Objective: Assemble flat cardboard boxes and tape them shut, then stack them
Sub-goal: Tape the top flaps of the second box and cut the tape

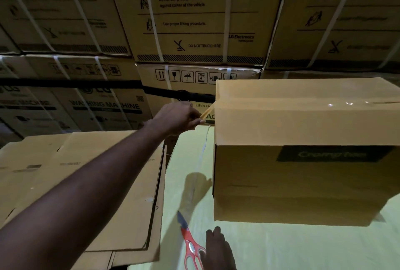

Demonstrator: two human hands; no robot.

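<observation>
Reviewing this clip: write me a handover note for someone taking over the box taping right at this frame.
Left hand pinches the tape strip running off the assembled box's top left edge.
Right hand rests open beside the red scissors on the table.
Flat cardboard lies stacked to the left.
Done: box formed, top seam taped.
Left: probably cut the tape, press its end down, stack, then do the flats.

A brown cardboard box (292,183) stands shut on the right, with a dark label on its near side; shiny clear tape (324,104) runs along its top seam, and a strip sticks out past the left edge; flat cardboard boxes (97,183) lie piled on the left; red scissors (190,246) lie near, between them.
</observation>
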